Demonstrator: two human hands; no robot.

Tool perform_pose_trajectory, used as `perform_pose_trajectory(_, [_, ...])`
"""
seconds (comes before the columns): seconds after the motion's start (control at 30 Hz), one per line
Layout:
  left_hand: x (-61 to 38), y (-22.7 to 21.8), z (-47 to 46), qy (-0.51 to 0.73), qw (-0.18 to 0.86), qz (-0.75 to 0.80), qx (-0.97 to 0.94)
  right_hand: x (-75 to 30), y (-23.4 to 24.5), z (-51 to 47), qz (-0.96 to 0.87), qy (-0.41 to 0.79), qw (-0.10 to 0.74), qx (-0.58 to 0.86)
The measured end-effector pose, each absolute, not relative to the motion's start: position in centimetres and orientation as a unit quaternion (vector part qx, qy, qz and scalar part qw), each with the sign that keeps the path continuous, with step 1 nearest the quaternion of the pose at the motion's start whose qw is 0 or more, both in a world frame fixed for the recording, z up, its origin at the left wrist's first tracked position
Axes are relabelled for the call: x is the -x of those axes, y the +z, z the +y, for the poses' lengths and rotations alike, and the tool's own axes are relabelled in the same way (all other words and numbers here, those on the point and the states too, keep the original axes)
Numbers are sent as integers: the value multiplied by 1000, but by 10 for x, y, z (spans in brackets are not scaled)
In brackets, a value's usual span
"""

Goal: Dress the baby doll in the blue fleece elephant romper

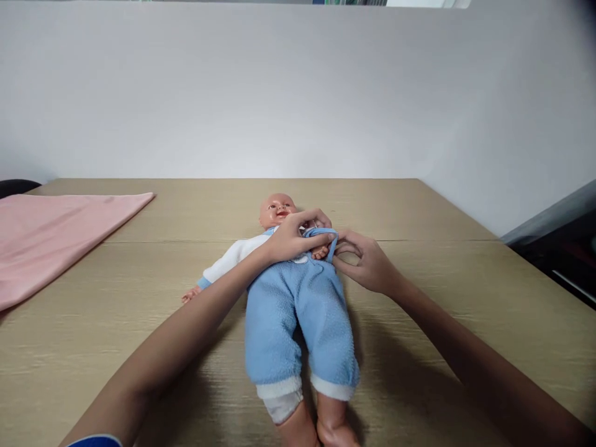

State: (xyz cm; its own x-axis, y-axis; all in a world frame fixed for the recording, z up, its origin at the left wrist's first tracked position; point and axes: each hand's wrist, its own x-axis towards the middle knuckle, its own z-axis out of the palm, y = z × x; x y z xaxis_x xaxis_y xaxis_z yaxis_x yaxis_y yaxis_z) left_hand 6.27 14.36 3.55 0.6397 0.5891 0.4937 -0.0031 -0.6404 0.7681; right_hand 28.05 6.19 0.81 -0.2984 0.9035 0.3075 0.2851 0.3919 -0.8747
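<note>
A baby doll (277, 210) lies on its back on the wooden table, its head away from me and its feet toward me. It wears a light blue fleece romper (298, 304) with white cuffs and white sleeves. My left hand (298, 236) reaches across the doll's chest, fingers closed on a thin blue strap (334, 246) of the outfit. On the doll's right side in view, my right hand (365, 261) pinches the same strap near its outer edge. One small doll hand (320, 252) shows beneath the strap. My left hand hides most of the chest.
A pink cloth (60, 236) lies flat at the table's left side. The wooden table (442, 298) has a seam running across it and meets a pale wall (261, 93) at the back. A dark object (559, 248) stands beyond the right edge.
</note>
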Motion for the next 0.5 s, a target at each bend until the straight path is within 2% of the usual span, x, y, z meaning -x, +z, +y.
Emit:
perform_pose_trajectory(0.1, [-68, 32, 148, 380, 366, 237, -816, -276, 5, 55, -641, 434, 468, 425])
perform_pose_trajectory(0.2, [-72, 24, 153, 380, 283, 260, -841, -272, -8, 61, -529, 496, 518, 454])
perform_pose_trajectory(0.3, [-75, 15, 156, 353, 233, 282, -861, -270, -26, 74, -486, 481, 541, 489])
perform_pose_trajectory(0.5, [-82, 9, 161, 315, 210, 353, -855, -267, -48, 103, -479, 438, 561, 515])
